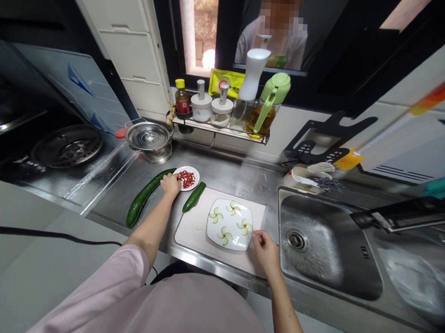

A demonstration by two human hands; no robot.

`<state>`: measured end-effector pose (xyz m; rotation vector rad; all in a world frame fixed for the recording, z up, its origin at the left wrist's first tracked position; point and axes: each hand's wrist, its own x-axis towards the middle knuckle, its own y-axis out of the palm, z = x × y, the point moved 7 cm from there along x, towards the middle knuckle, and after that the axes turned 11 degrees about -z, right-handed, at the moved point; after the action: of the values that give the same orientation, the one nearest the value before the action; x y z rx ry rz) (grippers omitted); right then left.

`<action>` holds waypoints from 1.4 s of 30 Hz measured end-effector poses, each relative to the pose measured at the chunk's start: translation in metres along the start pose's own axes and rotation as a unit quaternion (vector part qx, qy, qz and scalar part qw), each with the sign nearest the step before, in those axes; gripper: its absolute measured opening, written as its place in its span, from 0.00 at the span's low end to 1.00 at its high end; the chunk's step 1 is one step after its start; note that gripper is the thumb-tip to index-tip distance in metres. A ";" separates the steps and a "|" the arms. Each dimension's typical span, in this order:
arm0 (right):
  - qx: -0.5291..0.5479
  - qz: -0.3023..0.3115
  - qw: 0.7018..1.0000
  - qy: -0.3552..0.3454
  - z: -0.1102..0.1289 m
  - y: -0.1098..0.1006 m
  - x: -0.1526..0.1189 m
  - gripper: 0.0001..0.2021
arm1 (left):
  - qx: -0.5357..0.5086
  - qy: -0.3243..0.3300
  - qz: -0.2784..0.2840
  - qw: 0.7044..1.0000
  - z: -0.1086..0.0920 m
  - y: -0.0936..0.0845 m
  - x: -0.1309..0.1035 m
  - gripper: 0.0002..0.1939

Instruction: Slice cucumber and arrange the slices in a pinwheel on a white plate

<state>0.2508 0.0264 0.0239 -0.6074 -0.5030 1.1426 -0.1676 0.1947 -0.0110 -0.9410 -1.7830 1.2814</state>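
Observation:
My left hand [171, 184] reaches to the near left rim of a small round white plate [195, 171] that holds small red pieces [187, 180]. Its fingers are drawn together at the rim, and what they hold, if anything, is hidden. My right hand [267, 251] is closed, thumb against curled fingers, beside the right edge of a square white plate [212, 234]. I cannot tell whether it grips anything. Several pinwheels of thin pale-green slices [224, 235] lie on that plate, which rests on a pale cutting board [191, 234]. A short cucumber piece [194, 197] lies across the board's upper left corner.
A long cucumber [142, 202] lies left of my left hand. Behind it stands a lidded steel pot [151, 140], with a stove burner [67, 146] farther left. The sink [315, 256] is to the right. A wall shelf [224, 128] bears bottles and jars.

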 end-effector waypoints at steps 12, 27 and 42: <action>0.008 0.006 1.000 0.002 -0.004 -0.001 -0.005 0.22 | 0.005 -0.016 -0.002 1.000 0.001 0.001 0.000 0.15; 0.008 0.004 1.000 -0.009 0.000 0.008 -0.011 0.19 | -0.227 -0.094 -0.075 0.966 -0.027 -0.023 -0.047 0.11; 0.034 -0.021 0.999 0.000 -0.003 -0.013 -0.017 0.14 | -0.304 0.079 0.001 0.949 -0.070 -0.048 -0.133 0.13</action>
<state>0.2554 0.0061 0.0295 -0.5355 -0.4743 1.1148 -0.0514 0.0971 0.0319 -1.3329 -2.0820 0.6235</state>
